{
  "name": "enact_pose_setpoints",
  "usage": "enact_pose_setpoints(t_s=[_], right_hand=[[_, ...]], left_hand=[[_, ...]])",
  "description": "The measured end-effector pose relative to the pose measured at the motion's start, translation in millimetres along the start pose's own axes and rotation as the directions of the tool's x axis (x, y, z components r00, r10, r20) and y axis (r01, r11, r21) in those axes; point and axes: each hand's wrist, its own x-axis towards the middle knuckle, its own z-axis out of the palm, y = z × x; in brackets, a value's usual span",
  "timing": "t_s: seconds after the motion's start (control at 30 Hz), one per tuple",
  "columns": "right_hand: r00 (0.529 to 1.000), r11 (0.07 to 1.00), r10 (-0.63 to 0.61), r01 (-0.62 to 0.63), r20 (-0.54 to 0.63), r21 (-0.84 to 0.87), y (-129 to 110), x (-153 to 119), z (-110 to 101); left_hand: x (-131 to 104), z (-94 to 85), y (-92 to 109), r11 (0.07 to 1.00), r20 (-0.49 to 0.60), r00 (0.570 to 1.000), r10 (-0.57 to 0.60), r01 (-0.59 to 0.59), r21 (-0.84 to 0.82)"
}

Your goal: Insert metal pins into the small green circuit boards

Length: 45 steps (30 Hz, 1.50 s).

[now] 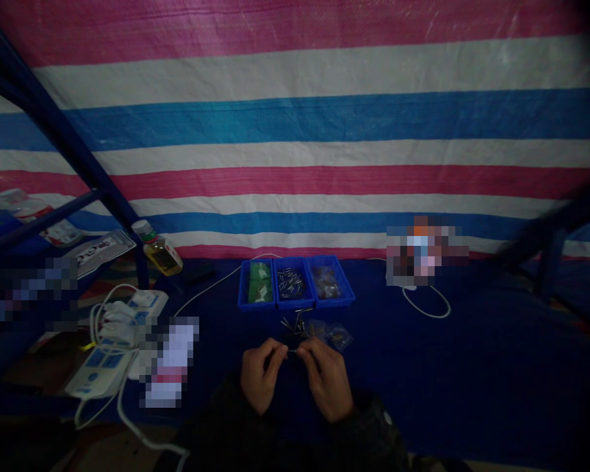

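Observation:
Thumb and finger of my left hand (262, 375) are pinched on one end of a small thin metal piece (292, 351). The piece's other end is between the fingertips of my right hand (326, 379), so it spans the short gap between both hands. Just beyond them, several thin metal pins (297, 322) lie loose on the dark blue surface, beside small clear plastic bags (339, 337). Farther back stand three joined blue trays: the left holds green packets (259, 282), the middle metal pins (291, 282), the right clear bags (326, 282).
At the left are a white power strip (99, 370) with plugs and cables, a blurred-out flat object (173, 364) and a bottle of yellow liquid (161, 252). A white cable loop (427, 314) lies at the right. Striped sheeting (295, 124) hangs behind.

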Motion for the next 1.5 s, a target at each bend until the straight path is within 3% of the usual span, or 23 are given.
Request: enact_pose_setpoints(t_s=[0.37, 0.83, 1.03, 1.5], right_hand=[[0.999, 0.999, -0.037, 0.037, -0.011, 0.032, 2.3, -2.0, 2.7], [0.998, 0.998, 0.057, -0.057, -0.014, -0.023, -3.2, -1.2, -2.6], [0.997, 0.997, 0.080, -0.080, 0.011, -0.001, -2.2, -3.8, -2.1], [0.991, 0.992, 0.125, -0.126, -0.052, -0.010, -5.4, -3.7, -2.9]], left_hand=[[0.7, -1.2, -0.3, 1.000, -0.031, 0.999, 0.011, -0.011, 0.013], [-3.1, 1.0, 3.0, 0.998, 0.057, 0.996, 0.062, -0.063, 0.024], [-2.0, 1.0, 1.4, 0.998, 0.015, 0.998, 0.060, -0.060, 0.008], [-2.7, 2.0, 3.7, 0.999, 0.013, 0.999, 0.036, -0.036, -0.028]])
